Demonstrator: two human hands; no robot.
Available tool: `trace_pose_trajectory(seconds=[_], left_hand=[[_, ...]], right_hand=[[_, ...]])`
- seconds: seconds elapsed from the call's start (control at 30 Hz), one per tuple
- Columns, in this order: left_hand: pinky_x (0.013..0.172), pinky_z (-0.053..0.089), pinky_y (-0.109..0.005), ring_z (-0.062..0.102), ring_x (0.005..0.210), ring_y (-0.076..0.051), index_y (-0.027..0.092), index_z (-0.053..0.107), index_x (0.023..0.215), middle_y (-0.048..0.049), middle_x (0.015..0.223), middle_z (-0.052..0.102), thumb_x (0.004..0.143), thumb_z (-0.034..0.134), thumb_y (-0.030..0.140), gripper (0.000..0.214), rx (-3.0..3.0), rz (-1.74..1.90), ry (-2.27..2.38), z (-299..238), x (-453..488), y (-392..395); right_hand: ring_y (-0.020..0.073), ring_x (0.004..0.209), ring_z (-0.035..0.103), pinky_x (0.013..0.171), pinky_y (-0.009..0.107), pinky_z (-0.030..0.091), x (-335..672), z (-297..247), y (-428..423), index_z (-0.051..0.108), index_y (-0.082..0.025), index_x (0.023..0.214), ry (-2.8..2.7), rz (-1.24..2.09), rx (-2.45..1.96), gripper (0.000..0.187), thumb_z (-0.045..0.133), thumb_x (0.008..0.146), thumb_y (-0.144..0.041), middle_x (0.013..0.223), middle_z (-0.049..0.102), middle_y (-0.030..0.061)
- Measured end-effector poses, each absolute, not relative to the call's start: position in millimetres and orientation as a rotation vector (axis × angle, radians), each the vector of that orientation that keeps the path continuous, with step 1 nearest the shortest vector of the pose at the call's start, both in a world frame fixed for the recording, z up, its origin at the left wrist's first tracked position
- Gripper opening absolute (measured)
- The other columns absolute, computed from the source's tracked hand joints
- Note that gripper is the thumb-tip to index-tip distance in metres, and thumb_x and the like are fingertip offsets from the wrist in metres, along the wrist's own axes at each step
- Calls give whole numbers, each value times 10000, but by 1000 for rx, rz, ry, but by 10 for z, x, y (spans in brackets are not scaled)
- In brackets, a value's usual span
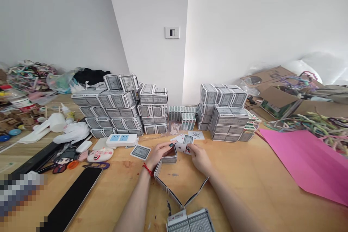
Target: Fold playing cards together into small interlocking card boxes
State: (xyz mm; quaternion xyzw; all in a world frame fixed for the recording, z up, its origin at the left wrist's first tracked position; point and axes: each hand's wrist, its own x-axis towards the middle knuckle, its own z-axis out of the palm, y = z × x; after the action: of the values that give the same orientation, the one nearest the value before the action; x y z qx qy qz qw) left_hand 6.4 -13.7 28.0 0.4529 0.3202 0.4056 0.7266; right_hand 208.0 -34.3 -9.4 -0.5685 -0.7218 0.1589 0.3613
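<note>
My left hand (160, 153), with a red string bracelet at its wrist, pinches the top of a chain of folded playing cards (169, 159), bent there into a small box shape. From there the chain runs down in a V and up toward my right forearm. My right hand (199, 156) pinches a face-up playing card (181, 148) against the left hand's end of the chain. Behind the hands lie a patterned card back (188, 139) and another card (196, 135). Near me sits a block of folded cards (198, 221), cut off by the lower edge.
Stacked card blocks (122, 112) stand at the back left, more stacked blocks (230, 123) at the right. A power strip (121, 140), a loose card (140, 152) and a black phone-like slab (74, 199) lie left. Pink paper (301, 163) lies right, beside tangled cords (312, 130).
</note>
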Motion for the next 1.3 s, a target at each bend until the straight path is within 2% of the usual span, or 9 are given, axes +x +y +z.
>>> trace_pose_trajectory(seconds=[0.13, 0.23, 0.33, 0.47, 0.6, 0.77, 1.03, 1.17, 1.3], left_hand=[[973, 322, -378, 492, 1101, -247, 189, 643, 991, -68, 1113, 605, 665, 632, 249, 332, 1157, 924, 741, 276, 37, -112], [985, 299, -355, 459, 1133, -249, 183, 671, 930, -66, 1121, 600, 686, 601, 255, 264, 1272, 920, 778, 248, 10, -88], [955, 333, -348, 449, 1143, -250, 180, 661, 956, -68, 1129, 594, 695, 587, 260, 283, 1237, 912, 773, 208, -3, -76], [871, 402, -354, 530, 1046, -251, 174, 618, 1040, -80, 1078, 622, 693, 594, 274, 362, 1137, 886, 762, 182, 0, -83], [827, 425, -339, 575, 966, -241, 166, 614, 1047, -84, 1026, 645, 676, 614, 276, 387, 1101, 869, 752, 203, 18, -97], [840, 420, -340, 548, 1008, -251, 167, 635, 1013, -77, 1028, 645, 671, 610, 271, 358, 1146, 867, 772, 230, 31, -98], [839, 423, -332, 548, 1006, -239, 148, 631, 1011, -75, 1057, 631, 681, 594, 273, 354, 1169, 862, 792, 246, 25, -100], [826, 432, -331, 553, 999, -239, 147, 627, 1017, -79, 1055, 632, 677, 597, 277, 365, 1142, 866, 794, 238, 21, -99], [835, 432, -335, 555, 1000, -236, 150, 627, 1016, -77, 1038, 641, 663, 606, 275, 375, 1128, 872, 799, 216, 3, -87]], right_hand=[[183, 702, 581, 621, 256, 411, 2064, -63, -354, 568, -226, 849, -1813, 491, -1424, 199, 374, 807, -229, 801, 633, 43], [171, 624, 562, 580, 253, 413, 2082, -58, -346, 546, -217, 831, -1713, 551, -1412, 157, 421, 791, -303, 706, 614, 26], [146, 527, 511, 517, 245, 403, 2121, -74, -327, 528, -196, 805, -1593, 657, -1354, 204, 465, 765, -385, 630, 571, 14], [128, 493, 483, 468, 235, 388, 2153, -99, -300, 485, -190, 792, -1472, 854, -1234, 290, 494, 731, -473, 624, 532, 0], [134, 504, 462, 485, 240, 366, 2117, -105, -291, 530, -185, 759, -1570, 752, -1336, 275, 525, 714, -456, 576, 514, -9], [132, 512, 450, 497, 237, 345, 2081, -105, -295, 515, -187, 617, -1606, 616, -1436, 259, 507, 718, -426, 562, 513, -4], [117, 499, 434, 490, 226, 336, 2129, -143, -271, 414, -193, 584, -1550, 740, -1366, 291, 518, 704, -436, 540, 476, -22], [111, 502, 444, 486, 222, 339, 2136, -140, -267, 423, -191, 598, -1479, 853, -1286, 304, 563, 680, -449, 548, 477, -29], [135, 574, 522, 547, 243, 393, 2184, -81, -285, 486, -180, 644, -1403, 1083, -1120, 311, 596, 654, -471, 611, 555, -5]])
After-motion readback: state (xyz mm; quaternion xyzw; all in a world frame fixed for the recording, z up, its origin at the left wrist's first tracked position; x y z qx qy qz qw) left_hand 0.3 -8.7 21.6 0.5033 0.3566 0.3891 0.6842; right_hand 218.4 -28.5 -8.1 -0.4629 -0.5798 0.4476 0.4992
